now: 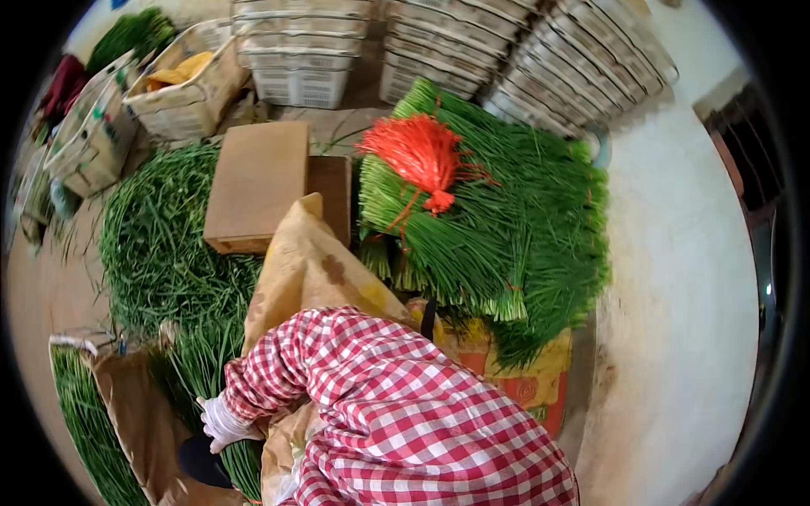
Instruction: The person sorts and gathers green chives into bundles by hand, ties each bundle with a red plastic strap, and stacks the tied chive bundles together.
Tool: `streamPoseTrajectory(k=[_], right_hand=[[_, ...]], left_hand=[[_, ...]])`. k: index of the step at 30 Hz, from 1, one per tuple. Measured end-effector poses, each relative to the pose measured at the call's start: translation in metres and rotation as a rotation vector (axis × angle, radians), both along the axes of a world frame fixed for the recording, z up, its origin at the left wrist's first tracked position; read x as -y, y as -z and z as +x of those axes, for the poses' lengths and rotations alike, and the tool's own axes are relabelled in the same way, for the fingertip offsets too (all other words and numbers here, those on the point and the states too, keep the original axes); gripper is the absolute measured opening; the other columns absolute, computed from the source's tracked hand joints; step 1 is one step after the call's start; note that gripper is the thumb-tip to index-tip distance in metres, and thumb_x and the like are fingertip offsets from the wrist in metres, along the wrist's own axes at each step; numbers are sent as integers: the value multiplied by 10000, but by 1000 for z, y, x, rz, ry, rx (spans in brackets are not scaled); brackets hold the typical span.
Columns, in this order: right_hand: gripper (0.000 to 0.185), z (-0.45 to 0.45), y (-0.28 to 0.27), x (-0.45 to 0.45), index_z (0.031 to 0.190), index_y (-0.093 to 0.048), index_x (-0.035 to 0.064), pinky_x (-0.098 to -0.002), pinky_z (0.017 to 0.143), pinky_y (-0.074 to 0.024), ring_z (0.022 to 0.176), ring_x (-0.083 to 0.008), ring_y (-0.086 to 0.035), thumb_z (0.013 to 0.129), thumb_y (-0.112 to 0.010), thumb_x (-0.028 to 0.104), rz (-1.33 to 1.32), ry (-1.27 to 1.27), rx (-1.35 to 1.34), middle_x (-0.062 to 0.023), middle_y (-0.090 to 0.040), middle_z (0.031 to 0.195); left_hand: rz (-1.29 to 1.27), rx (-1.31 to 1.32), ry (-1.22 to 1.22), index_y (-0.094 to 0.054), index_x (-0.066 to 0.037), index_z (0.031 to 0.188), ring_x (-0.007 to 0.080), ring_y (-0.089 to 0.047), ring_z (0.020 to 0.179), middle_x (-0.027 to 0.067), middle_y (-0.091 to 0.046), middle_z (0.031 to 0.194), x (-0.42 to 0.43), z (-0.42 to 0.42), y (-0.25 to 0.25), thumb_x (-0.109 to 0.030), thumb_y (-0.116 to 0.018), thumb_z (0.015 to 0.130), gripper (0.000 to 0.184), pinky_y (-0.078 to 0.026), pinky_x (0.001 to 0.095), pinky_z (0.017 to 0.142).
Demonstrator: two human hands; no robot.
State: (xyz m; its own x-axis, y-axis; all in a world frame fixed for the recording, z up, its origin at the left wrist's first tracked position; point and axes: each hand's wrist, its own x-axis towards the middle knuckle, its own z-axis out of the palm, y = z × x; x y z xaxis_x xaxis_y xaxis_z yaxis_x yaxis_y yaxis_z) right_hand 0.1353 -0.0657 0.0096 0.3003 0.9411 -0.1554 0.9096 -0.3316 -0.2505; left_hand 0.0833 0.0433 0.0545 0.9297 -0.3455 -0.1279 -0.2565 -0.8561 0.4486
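Note:
My right hand [226, 424], in a whitish glove, reaches across to the lower left from a red-and-white checked sleeve [405, 405]. Its fingers curl over a bunch of long green chives [202, 354], whose stalks run beneath the palm and out below it. Beside the hand is a dark rounded thing [202, 462], perhaps a knee or shoe. Brown paper or cloth sheeting [295, 261] covers the lap. My left hand does not show; the sleeve and body cover that area.
Tied chive bundles [540, 211] are piled at right, topped by red plastic ties [418, 152]. Loose greens [160, 244] lie left of a cardboard box [257, 181]. White crates [304, 80] are stacked behind. A sack of greens [89, 422] stands lower left; a white wall [683, 278] bounds the right.

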Motion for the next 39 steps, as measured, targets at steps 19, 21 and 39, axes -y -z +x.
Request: streamPoseTrajectory(k=[19,21,39], right_hand=[[223,-8,-194,183,896,-522,1,-402,620,-399,643,-222,-471,774,-556,185,1032,1035,1303,-80,-474,681],[194,-40,-185,215,829,-516,14,-390,596,-374,640,-207,-453,772,-554,196,868,1116,1386,-67,-445,645],[631,-313,-92,378,1015,-461,80,-330,714,-435,803,-220,-592,600,-805,408,-381,1782,138,-68,-573,833]], left_hand=[[164,618,451,-328,-8,1357,353,-418,1221,211,-459,1290,52,59,-208,-267,-628,791,691,-352,455,1010],[138,694,525,-326,-13,1361,353,-418,1223,211,-458,1294,63,66,-228,-255,-632,791,691,-351,456,1014],[111,571,1383,-431,72,1103,207,-492,670,90,-491,729,355,-5,21,-129,-474,760,400,-396,332,617]])
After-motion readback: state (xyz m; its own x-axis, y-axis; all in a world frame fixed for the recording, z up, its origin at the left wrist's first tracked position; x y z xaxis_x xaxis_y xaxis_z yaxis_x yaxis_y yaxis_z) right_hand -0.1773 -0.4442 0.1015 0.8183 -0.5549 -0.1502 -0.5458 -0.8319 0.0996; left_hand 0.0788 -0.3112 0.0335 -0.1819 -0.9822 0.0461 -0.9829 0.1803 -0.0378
